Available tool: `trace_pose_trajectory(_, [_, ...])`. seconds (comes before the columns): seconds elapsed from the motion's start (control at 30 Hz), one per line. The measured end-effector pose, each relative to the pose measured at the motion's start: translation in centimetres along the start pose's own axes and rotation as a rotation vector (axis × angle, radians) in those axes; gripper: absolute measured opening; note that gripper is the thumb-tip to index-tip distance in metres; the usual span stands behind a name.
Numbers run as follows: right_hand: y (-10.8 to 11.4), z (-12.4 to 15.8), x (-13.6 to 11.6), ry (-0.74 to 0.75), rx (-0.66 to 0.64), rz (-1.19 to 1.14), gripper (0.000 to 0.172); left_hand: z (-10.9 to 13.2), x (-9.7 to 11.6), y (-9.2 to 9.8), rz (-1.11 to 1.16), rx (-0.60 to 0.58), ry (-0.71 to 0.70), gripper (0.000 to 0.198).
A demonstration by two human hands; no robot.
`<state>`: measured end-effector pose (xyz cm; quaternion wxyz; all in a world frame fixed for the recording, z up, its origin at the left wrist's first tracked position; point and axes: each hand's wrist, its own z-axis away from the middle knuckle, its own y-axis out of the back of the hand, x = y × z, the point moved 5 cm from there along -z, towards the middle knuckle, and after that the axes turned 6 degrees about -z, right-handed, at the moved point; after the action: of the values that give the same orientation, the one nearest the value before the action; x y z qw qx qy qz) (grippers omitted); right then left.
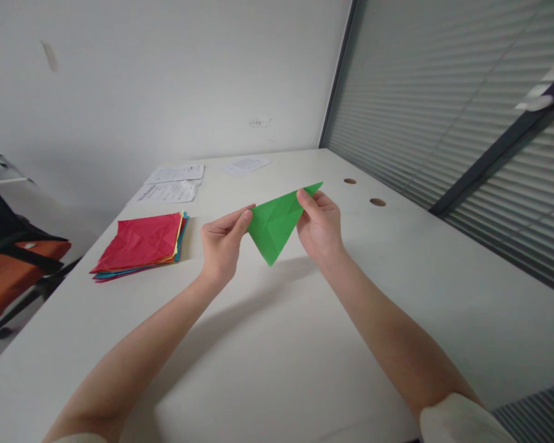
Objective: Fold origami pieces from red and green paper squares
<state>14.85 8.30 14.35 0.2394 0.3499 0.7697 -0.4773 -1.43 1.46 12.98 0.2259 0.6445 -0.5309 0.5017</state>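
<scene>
I have the green paper (pixel 276 224) folded into a triangle, creases crossing its face, one corner pointing down and its long top edge rising to the right. It's up in the air over the surface (pixel 268 369), between its left and right edges. My left grip (pixel 223 241) pinches the left corner; my right grip (pixel 321 226) pinches near the right corner, thumbs facing me, forearms angled inward.

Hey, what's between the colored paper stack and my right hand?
In the head view, your left hand, then the creased green paper triangle that it and your right hand hold.
</scene>
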Motion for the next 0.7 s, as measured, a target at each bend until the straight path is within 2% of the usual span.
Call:
trace_pose_trajectory(0.23, [-0.3,0.4,0.7,-0.070,0.020,-0.088,0.029,0.5,-1.0,-1.0,0.032,-0.119,0.070,0.027])
trace_pose_trajectory(0.43, [-0.1,0.3,0.9,-0.106,0.030,-0.103,0.031,0.1,-0.4,-0.5,0.010,-0.093,0.017,0.047])
trace_pose_trajectory(0.53, [0.0,0.3,1.0,-0.121,0.035,-0.095,0.032,0.0,0.1,-0.2,-0.097,-0.078,-0.062,0.053])
trace_pose_trajectory(0.7, [0.1,0.3,1.2,-0.100,0.024,-0.033,0.031,0.1,1.3,0.2,-0.436,-0.005,-0.228,0.054])
